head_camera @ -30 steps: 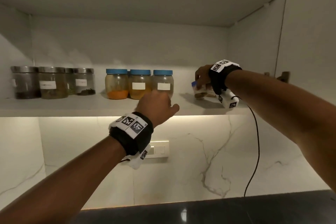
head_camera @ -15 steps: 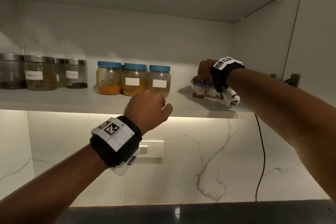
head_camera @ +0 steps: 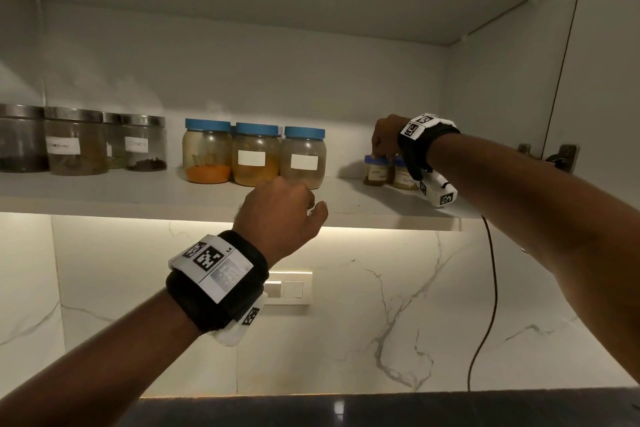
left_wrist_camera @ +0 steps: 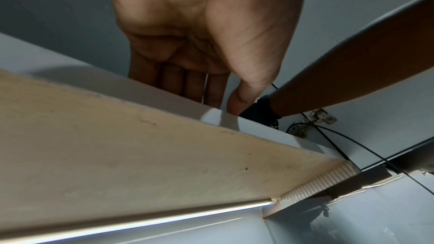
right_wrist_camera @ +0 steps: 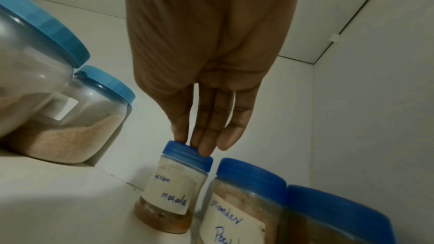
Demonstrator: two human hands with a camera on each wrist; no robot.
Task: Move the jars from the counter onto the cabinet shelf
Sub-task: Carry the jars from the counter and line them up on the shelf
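Head view: small jar point(head_camera: 375, 170) stands on the cabinet shelf point(head_camera: 173, 194), far right, under the right hand.
Left hand point(head_camera: 277, 215) rests at the shelf's near edge, fingers loosely curled, holding nothing. Right hand point(right_wrist_camera: 206, 73) reaches down, straight fingertips point(right_wrist_camera: 204, 147) touching the jar's blue lid point(right_wrist_camera: 187, 155).

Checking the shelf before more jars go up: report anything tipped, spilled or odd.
Nothing stands out. The small garam masala jar stands upright with its blue lid on, the right hand touching the lid. No spill shows on the shelf.
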